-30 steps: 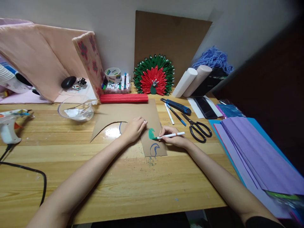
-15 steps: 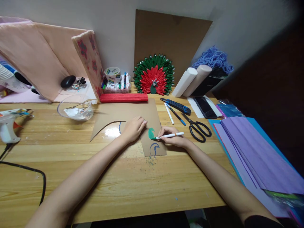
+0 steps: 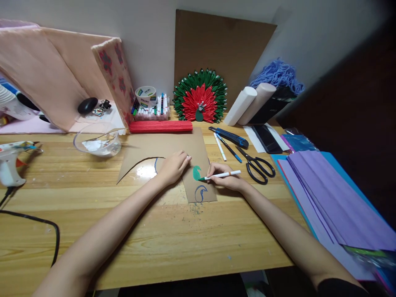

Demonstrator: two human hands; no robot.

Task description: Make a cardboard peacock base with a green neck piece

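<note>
My right hand (image 3: 227, 182) pinches the marker (image 3: 230, 173); likely light, best held low. Left hand (image 3: 175, 167) lies flat on stiff-looking cardboard (image 3: 163, 143).

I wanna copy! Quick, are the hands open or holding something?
Left hand: resting on the cardboard; open or closed, can't tell.
Right hand: closed, holding a green-tipped marker.

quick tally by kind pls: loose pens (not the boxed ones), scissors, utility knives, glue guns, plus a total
Loose pens: 3 (green-tipped marker in the right hand, white pen, blue-and-black pen)
Scissors: 1
Utility knife: 1
Glue gun: 1
Total: 6
</note>
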